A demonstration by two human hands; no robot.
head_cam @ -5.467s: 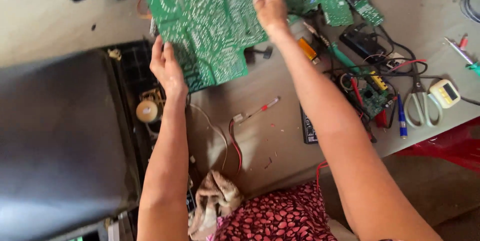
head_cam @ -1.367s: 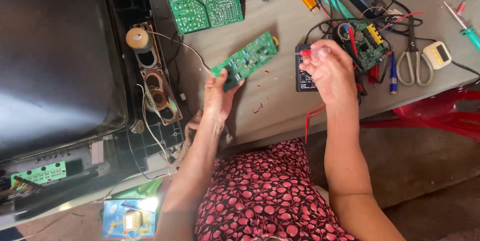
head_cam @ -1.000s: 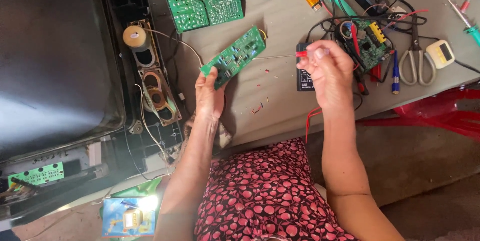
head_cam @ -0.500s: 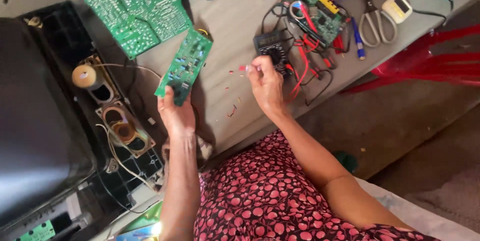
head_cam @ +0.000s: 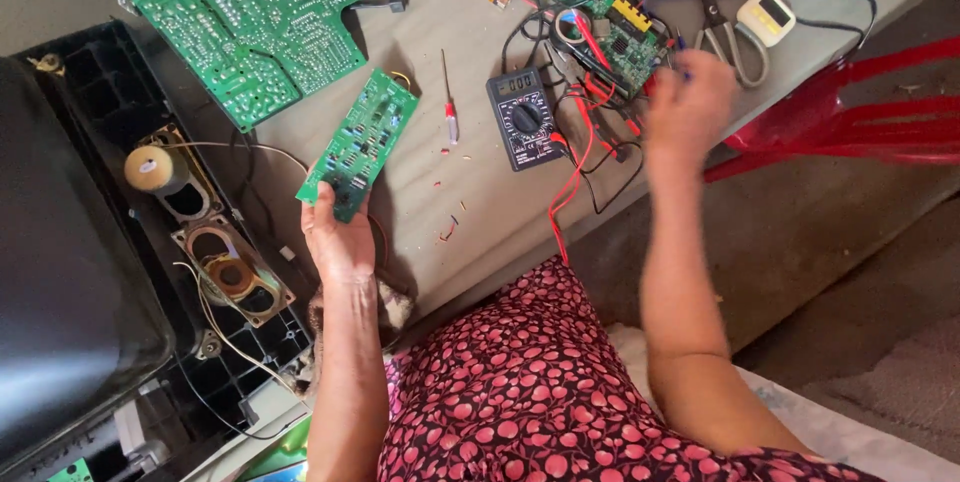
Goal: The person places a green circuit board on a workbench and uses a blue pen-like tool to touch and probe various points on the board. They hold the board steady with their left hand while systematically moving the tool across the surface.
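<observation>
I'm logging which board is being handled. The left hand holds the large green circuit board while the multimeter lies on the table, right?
Not quite. In the head view the left hand holds the small narrow green board; the large board lies on the table, untouched. The multimeter does lie there.

Single head view, steeply down, close over the table

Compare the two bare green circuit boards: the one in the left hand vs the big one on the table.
The narrow board is a slim strip; the large board is far wider, with an uneven outline.
The narrow board is gripped at its lower end by the left hand and raised over the table; the large board lies flat and untouched.
The large board has a short cable with a plug at its right edge; no such plug shows on the narrow board.
Both are green.
</observation>
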